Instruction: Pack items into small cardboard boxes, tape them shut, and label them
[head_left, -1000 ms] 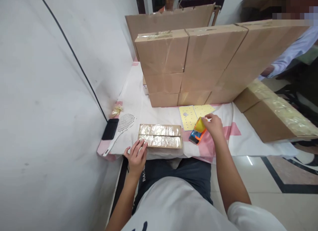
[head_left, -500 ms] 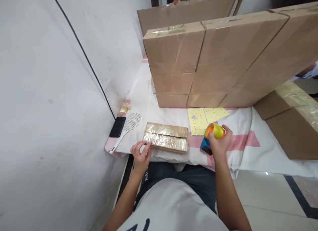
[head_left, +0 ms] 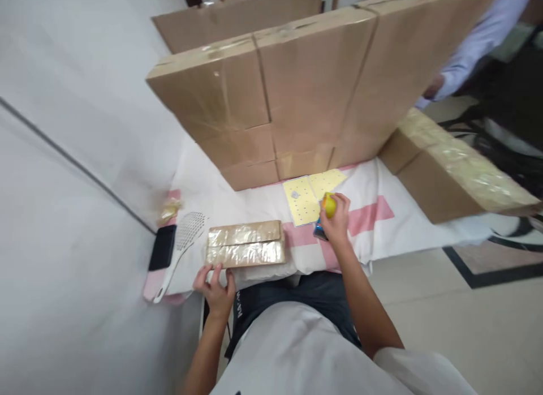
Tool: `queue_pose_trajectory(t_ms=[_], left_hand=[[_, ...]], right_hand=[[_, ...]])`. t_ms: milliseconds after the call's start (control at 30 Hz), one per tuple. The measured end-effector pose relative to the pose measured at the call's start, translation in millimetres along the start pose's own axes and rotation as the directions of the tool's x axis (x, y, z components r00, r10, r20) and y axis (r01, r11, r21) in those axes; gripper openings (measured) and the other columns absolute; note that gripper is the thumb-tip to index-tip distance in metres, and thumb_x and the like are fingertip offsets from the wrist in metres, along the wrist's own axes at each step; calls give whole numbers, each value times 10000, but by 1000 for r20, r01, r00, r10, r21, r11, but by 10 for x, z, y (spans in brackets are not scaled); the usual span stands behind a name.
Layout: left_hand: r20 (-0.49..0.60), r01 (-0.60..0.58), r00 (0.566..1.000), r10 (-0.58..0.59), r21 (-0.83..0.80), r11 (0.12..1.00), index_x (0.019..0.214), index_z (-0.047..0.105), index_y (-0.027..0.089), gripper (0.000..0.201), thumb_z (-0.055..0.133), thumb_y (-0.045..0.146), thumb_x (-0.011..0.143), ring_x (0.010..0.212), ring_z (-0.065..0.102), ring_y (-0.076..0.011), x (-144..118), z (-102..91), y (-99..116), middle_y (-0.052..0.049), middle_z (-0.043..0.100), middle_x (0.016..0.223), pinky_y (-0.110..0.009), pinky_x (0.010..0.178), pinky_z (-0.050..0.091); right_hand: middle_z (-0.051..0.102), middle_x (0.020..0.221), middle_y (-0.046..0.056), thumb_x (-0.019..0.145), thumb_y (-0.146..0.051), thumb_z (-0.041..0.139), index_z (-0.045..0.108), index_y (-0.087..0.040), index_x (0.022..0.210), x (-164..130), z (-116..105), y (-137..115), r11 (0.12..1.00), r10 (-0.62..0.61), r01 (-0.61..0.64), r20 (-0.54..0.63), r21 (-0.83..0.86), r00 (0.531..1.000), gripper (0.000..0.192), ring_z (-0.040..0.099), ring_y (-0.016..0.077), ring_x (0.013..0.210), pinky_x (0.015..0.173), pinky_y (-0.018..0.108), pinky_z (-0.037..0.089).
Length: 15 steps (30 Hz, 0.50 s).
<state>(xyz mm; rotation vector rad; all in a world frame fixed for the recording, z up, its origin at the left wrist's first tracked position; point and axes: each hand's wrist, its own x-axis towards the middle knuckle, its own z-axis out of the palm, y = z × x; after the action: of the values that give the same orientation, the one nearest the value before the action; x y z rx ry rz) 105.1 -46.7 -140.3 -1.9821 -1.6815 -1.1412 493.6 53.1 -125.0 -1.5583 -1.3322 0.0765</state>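
Note:
A small cardboard box [head_left: 246, 244] covered in shiny tape lies flat near the front edge of the cloth-covered table. My left hand [head_left: 216, 290] is open at its near left corner, fingers apart, fingertips against or just beside the box edge; I cannot tell which. To the right, my right hand [head_left: 338, 217] is closed around what looks like a tape dispenser [head_left: 328, 205], with a yellow roll, orange inside, above a blue and black lower part. The fingers hide some of it. Just left of this hand lies a yellow dotted sheet [head_left: 302, 205] with a small grey piece on it.
A white slotted spoon [head_left: 189, 231] and a black phone-like slab [head_left: 163, 248] lie by the left wall. Tall taped cardboard [head_left: 309, 84] stands across the back. Another carton [head_left: 441, 180] is at the right. Behind it shows another person's sleeve [head_left: 470, 50].
My view has turned to the right, so the table things appear further left. My right hand still grips the tape dispenser; my left hand stays by the small box.

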Motion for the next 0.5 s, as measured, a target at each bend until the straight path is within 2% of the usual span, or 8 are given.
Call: queue_pose_trajectory(t_ms=[100, 167, 267, 333, 400, 467, 500], left_hand=[[-9, 48, 999, -49, -23, 999, 1139, 529, 174, 465, 702, 207, 709, 1261, 414, -353, -45, 122, -59, -147, 404, 1229, -594, 1029, 432], [-10, 71, 997, -72, -46, 996, 1142, 497, 169, 515, 689, 188, 664, 1286, 375, -366, -40, 196, -88, -162, 378, 1259, -616, 1043, 405], [-11, 41, 999, -41, -51, 998, 1157, 460, 156, 573, 655, 149, 618, 1311, 357, -378, 8, 276, -106, -177, 356, 1294, -628, 1069, 371], [9, 59, 998, -59, -53, 997, 1155, 450, 153, 592, 644, 142, 596, 1320, 352, -395, 51, 305, -99, -183, 353, 1298, -633, 1075, 358], [28, 92, 996, -90, -61, 994, 1149, 447, 158, 601, 639, 147, 580, 1325, 346, -410, 95, 323, -85, -185, 352, 1302, -643, 1074, 344], [29, 73, 997, -71, -57, 996, 1165, 445, 166, 615, 630, 143, 579, 1331, 340, -412, 139, 338, -70, -184, 355, 1316, -647, 1076, 332], [24, 40, 999, -39, -53, 998, 1180, 442, 168, 627, 625, 138, 581, 1331, 340, -409, 162, 345, -65, -184, 356, 1323, -647, 1073, 333]], right_hand=[[424, 1360, 146, 917, -274, 523, 441, -225, 1355, -8, -67, -16, 999, 17, -20, 59, 40, 998, 448, 447, 286, 1334, 1130, 524, 406], [392, 1428, 152, 913, -330, 563, 383, -240, 1433, -47, -171, -16, 998, 37, -42, 104, 46, 994, 558, 401, 302, 1385, 1159, 526, 375], [343, 1513, 140, 865, -414, 657, 345, -287, 1483, -216, -398, 33, 994, 105, -104, 82, -19, 991, 704, 343, 337, 1432, 1174, 559, 338], [409, 1474, 138, 865, -414, 656, 407, -295, 1443, -391, -591, 124, 987, 155, -155, 0, -47, 988, 640, 390, 336, 1400, 1153, 570, 352], [527, 1340, 138, 883, -390, 616, 526, -267, 1311, -560, -826, 278, 975, 214, -219, -118, -27, 970, 455, 504, 314, 1282, 1087, 543, 419], [607, 1155, 120, 889, -384, 574, 606, -227, 1120, -663, -1122, 500, 945, 316, -325, -286, 17, 904, 281, 599, 276, 1086, 969, 484, 493], [624, 1071, 105, 887, -390, 558, 616, -211, 1037, -677, -1294, 632, 920, 375, -388, -377, 44, 847, 241, 617, 252, 984, 909, 451, 512]])
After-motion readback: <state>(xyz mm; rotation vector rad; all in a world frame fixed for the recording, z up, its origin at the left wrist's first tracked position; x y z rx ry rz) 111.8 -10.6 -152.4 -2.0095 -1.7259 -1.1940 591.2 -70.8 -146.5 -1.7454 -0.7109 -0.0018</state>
